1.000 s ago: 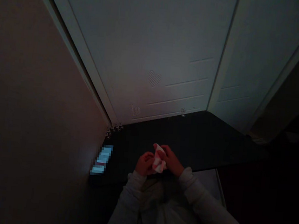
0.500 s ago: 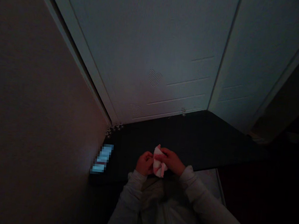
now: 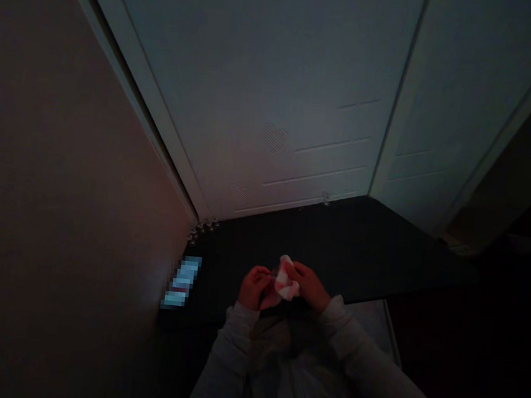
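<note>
A crumpled pink-and-white cloth (image 3: 287,284) is bunched between my two hands, just above the near edge of the dark tabletop. My right hand (image 3: 311,288) has its fingers wrapped around the cloth from the right. On the other side, my left hand (image 3: 253,287) is closed in a pinch against the cloth's left edge. A small, greyish, see-through bit shows between the left fingertips and the cloth, too dim to name. Part of the cloth hangs below the left fingers.
Several small shiny clear pieces (image 3: 200,229) stand at the table's back left corner. One similar piece (image 3: 326,199) is at the back edge by the pale panel (image 3: 278,69) with embossed hearts. A blurred bright screen-like patch (image 3: 181,283) lies at the left on the dark table (image 3: 383,248).
The cloth has been turned and folded differently between my hands, with a flap now at the lower left. My left hand has shifted slightly left and its fingers have come to the cloth's edge.
</note>
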{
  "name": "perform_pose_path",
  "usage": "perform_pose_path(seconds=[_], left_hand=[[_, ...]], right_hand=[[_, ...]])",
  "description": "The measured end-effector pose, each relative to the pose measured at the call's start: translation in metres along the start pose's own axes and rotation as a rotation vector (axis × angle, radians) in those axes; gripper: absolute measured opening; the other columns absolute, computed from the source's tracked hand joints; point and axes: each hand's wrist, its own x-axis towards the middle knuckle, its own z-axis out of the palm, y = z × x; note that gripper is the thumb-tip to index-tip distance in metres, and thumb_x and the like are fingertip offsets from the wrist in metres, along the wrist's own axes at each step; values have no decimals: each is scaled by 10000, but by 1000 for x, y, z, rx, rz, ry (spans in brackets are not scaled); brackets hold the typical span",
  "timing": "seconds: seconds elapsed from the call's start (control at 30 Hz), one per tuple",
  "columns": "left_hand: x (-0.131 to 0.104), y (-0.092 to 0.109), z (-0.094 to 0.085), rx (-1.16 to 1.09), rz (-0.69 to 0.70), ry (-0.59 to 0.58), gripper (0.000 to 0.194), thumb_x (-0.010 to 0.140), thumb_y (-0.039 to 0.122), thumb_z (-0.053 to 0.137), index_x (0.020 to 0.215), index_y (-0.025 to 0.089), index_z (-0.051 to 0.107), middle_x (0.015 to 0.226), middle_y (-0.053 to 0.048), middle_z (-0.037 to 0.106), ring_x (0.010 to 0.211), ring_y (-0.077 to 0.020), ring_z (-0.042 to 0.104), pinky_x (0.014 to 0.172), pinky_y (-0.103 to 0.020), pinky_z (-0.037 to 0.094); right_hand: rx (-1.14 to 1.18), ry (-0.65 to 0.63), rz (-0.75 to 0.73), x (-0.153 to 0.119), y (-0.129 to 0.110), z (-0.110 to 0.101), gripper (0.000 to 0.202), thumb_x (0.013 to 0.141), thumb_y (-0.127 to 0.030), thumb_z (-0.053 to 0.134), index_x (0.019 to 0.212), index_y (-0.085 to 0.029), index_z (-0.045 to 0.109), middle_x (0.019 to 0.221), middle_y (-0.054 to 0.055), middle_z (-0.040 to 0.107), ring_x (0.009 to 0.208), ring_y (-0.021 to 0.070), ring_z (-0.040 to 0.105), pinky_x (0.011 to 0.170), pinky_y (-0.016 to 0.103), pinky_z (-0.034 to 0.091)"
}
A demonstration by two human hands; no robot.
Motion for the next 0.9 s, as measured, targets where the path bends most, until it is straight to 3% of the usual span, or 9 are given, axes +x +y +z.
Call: perform_pose_path(seconds=[0.2,0.47,0.67,0.9], left_hand=[[2,-1,0,-177,-25,45,148,588,250,565,665,149,487,418,64,453,377,-56,386,393,-182,282],[2,-2,-5,-44,-101,34,173,597,300,561,620,161,460,351,84,408,294,-41,319,326,-167,215],[0,0,-4,-12,-119,18,207,596,338,565,601,166,451,337,87,395,281,-40,309,320,-166,199],[-1,6,1,-192,-114,24,226,586,317,593,719,164,493,401,69,443,346,-53,378,369,-174,247]], right_hand=[[14,23,-16,0,-3,-1,278,704,-382,500,865,-161,546,714,-1,539,622,112,485,550,212,381],[-230,-128,-85,0,1,-3,296,699,-259,488,957,-148,581,927,58,593,831,167,524,725,273,395],[-359,-142,-112,-2,0,0,194,716,-217,442,814,-147,594,718,11,583,641,114,497,569,207,372],[-450,-89,-126,-4,2,1,127,742,-228,408,697,-156,503,582,-40,465,535,79,402,481,179,295]])
